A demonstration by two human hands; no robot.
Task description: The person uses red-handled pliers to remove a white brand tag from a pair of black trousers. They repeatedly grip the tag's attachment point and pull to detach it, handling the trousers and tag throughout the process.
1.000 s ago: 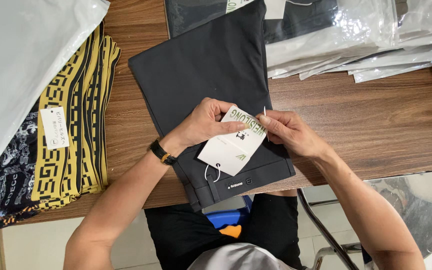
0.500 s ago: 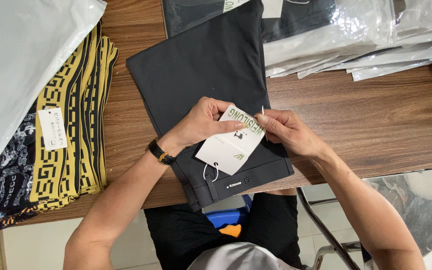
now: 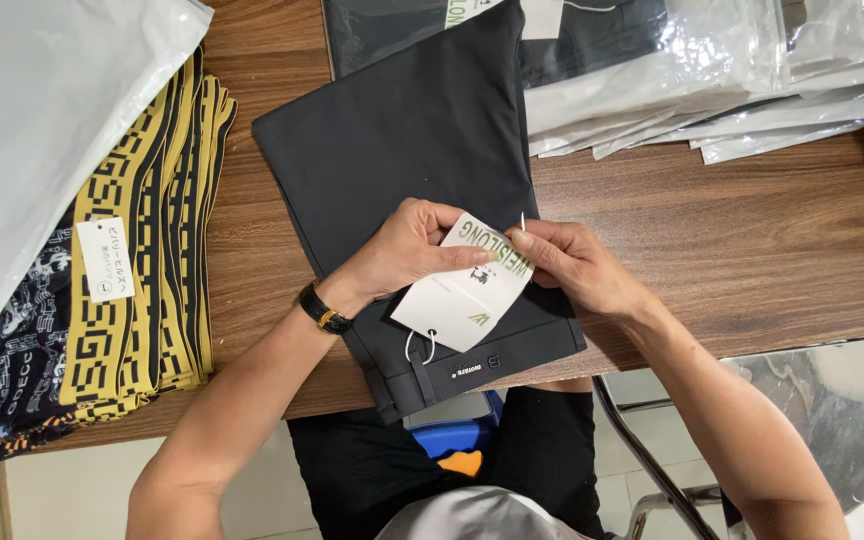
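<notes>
A white paper hang tag [image 3: 464, 290] is pinched between both hands above the folded dark trousers [image 3: 422, 200]. The left hand [image 3: 407, 250] is curled closed on the tag's upper left edge, thumb on top, fingers tucked under; a black wrist strap with a gold clasp [image 3: 324, 310] is worn on that wrist. The right hand [image 3: 572, 262] is closed on the tag's upper right edge, and a thin pale sliver, too small to identify, is seen sticking up at its fingertips. The tag is tied by a white string [image 3: 418, 345] to the trousers' waistband, which lies at the near table edge.

Clear plastic bags [image 3: 712, 80] are stacked at upper right; a dark garment is seen inside one, the rest cannot be made out. A large white poly bag [image 3: 42, 130] is laid at upper left, contents hidden. Beside it, a stack of yellow-and-black patterned garments [image 3: 137, 300] with a small white label [image 3: 104, 258] is placed.

Everything is rested on a brown wooden table [image 3: 752, 260]. Below the edge, a metal chair frame [image 3: 652, 470], a blue object [image 3: 457, 437] and pale floor are visible.
</notes>
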